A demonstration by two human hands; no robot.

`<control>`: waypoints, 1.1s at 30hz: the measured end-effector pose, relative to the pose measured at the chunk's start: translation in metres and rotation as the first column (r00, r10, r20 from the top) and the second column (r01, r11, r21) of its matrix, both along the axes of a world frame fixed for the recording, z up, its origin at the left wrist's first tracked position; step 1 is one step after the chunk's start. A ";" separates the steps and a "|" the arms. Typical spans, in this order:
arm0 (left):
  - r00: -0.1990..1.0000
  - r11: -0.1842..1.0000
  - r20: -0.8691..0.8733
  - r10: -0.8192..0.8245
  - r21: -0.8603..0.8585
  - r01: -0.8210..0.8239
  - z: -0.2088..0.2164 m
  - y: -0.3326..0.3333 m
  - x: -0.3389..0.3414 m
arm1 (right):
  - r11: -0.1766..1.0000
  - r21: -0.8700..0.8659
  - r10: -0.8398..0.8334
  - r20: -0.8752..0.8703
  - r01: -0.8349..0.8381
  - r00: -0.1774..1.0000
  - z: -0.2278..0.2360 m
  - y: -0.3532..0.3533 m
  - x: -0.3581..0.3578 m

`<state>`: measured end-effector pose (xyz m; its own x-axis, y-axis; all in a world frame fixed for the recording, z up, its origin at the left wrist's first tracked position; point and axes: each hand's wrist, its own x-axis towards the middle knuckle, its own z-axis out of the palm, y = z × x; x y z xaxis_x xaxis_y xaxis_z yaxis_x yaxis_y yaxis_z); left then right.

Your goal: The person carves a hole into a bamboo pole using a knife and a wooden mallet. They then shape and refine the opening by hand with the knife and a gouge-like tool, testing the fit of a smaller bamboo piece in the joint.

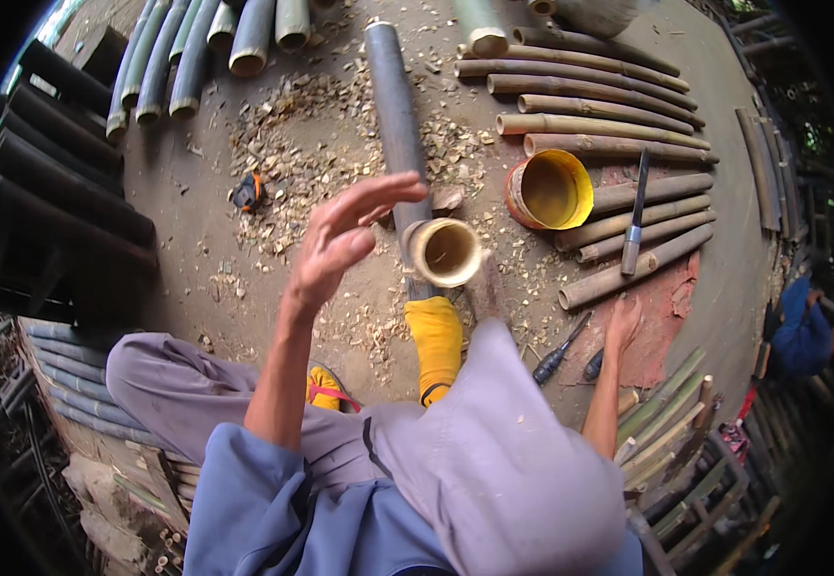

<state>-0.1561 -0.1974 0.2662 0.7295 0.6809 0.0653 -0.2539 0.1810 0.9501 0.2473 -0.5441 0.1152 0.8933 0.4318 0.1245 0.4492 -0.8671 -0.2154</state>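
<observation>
My left hand (340,240) is raised with its fingers spread and holds nothing; its fingertips are right beside a long dark bamboo pole (393,106). The pole's hollow cut end (446,252) faces me just right of that hand, above my foot in a yellow sock (436,336). My right hand (623,322) is stretched down to the ground on the right with flat fingers, gripping nothing. Two dark-handled hand tools (556,357) lie just left of it.
A yellow-lined round container (549,189) stands beside a row of brown bamboo poles (599,123), with a long blade (636,216) lying across them. Green poles (163,67) lie top left, dark ones (52,182) at left. A small black-orange object (247,192) sits among wood chips. Another person (803,326) crouches at far right.
</observation>
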 end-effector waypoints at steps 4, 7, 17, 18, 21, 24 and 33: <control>0.996 0.995 0.006 0.089 0.036 -0.089 0.007 -0.032 0.026 | 0.964 -0.227 -0.178 -0.178 0.135 0.968 -0.046 -0.062 -0.005; 0.963 0.938 -0.008 0.269 0.229 -0.261 0.000 -0.041 0.046 | 0.980 -0.156 -0.161 -0.255 0.124 0.953 -0.072 -0.074 -0.020; 0.895 0.804 0.089 0.437 0.408 -0.433 0.003 -0.067 0.046 | 0.911 -0.241 -0.324 0.084 0.335 0.942 -0.078 -0.118 -0.010; 0.871 0.810 0.082 0.484 0.336 -0.481 0.005 -0.064 0.047 | 0.909 -0.224 -0.331 0.126 0.352 0.935 -0.087 -0.140 0.006; 0.748 0.757 -0.129 0.651 0.180 -0.628 0.032 -0.047 0.037 | 0.901 -0.291 -0.364 -0.101 0.323 0.926 -0.088 -0.148 0.016; 0.588 0.698 -0.446 0.674 0.124 -0.705 0.009 0.009 0.003 | 0.934 -0.222 -0.313 -0.126 0.281 0.941 -0.110 -0.152 0.016; 0.135 0.489 -0.477 0.869 0.783 -0.384 -0.070 -0.006 -0.010 | 0.759 0.401 -0.308 -0.473 0.513 0.826 -0.087 -0.148 -0.012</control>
<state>-0.1666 -0.2034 0.1967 -0.1037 0.9719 0.2112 0.7642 -0.0580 0.6424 0.2358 -0.6917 0.0280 0.9883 -0.0187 -0.1513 -0.1243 -0.6730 -0.7292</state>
